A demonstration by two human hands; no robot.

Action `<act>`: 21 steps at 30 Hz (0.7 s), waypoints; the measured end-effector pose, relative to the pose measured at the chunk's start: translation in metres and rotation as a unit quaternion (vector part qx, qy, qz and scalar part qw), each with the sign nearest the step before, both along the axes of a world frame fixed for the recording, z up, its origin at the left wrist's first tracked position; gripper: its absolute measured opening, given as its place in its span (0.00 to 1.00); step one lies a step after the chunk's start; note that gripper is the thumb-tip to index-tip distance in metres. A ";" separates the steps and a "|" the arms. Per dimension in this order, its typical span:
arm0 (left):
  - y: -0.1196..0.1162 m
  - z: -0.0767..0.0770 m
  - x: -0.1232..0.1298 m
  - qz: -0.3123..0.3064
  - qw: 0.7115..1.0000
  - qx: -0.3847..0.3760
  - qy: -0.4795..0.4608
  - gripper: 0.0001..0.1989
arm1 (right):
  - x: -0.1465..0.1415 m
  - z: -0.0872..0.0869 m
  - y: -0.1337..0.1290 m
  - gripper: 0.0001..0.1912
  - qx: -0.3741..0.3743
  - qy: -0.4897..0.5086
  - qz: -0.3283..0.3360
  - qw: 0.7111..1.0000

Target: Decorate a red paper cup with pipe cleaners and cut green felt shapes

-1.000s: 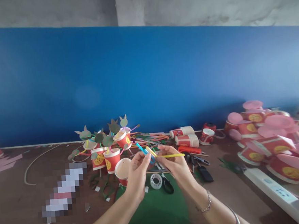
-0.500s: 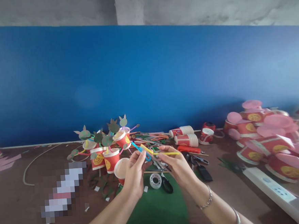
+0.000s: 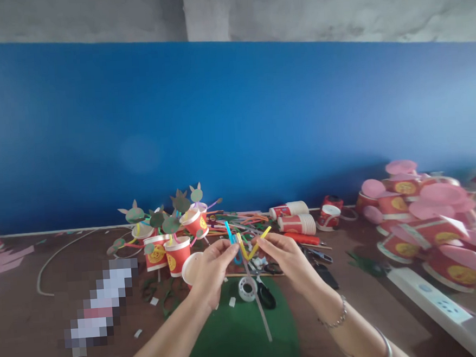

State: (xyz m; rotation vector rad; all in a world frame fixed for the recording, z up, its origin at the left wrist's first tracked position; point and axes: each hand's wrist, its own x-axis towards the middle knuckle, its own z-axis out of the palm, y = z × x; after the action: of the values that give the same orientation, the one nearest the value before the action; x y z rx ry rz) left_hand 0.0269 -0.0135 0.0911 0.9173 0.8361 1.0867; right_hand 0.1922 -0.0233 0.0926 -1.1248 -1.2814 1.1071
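Yellow straw (image 3: 253,251) & blue straw (image 3: 229,232), approx. 6 o'clk: smooth plastic, slight gloss. Red cups (image 3: 178,255), 7–8 o'clk: coated paper, low sheen. Green sheet (image 3: 236,336), 6 o'clk: matt. Pwr strip (image 3: 417,291), 4 o'clk: smooth plastic. Wall (image 3: 206,12), 12 o'clk: rough concrete.

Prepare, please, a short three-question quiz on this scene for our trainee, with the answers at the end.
1. Multiple choice: what do the fingers of the left hand hold?
A) a green straw
B) a blue straw
C) an orange straw

2. True or false: the stack of red-and-white cups just beyond the right hand lies on its side.

3. Fill in the blank: the yellow straw at the right hand's fingertips is bent into roughly the shape of the letter ___.

Key: 1. B; 2. True; 3. V
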 end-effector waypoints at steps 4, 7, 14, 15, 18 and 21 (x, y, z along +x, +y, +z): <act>0.002 0.001 0.000 0.050 0.999 0.013 0.001 0.15 | 0.002 -0.001 0.001 0.16 0.013 -0.024 -0.038 0.999; 0.003 -0.002 0.001 0.075 0.997 0.001 -0.031 0.16 | -0.001 -0.004 0.000 0.15 0.043 -0.037 -0.058 0.997; 0.004 -0.005 -0.001 0.052 0.998 -0.008 -0.039 0.15 | -0.005 -0.004 -0.006 0.08 0.138 -0.107 -0.021 0.984; 0.004 -0.004 -0.001 0.046 0.998 -0.011 -0.035 0.15 | -0.004 -0.004 -0.006 0.08 0.142 -0.118 -0.001 0.983; 0.003 -0.002 -0.002 0.024 0.999 -0.033 -0.029 0.15 | -0.002 -0.002 -0.005 0.06 0.181 -0.161 0.046 0.969; 0.003 0.000 -0.002 0.010 0.998 -0.048 -0.029 0.16 | 0.000 -0.001 -0.005 0.06 0.220 -0.180 0.053 0.957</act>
State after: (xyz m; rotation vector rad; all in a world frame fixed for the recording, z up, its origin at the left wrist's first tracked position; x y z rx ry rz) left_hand 0.0252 -0.0109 0.0911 0.7955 0.8433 1.0776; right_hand 0.1920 -0.0283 0.0919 -0.9482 -1.7866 0.6535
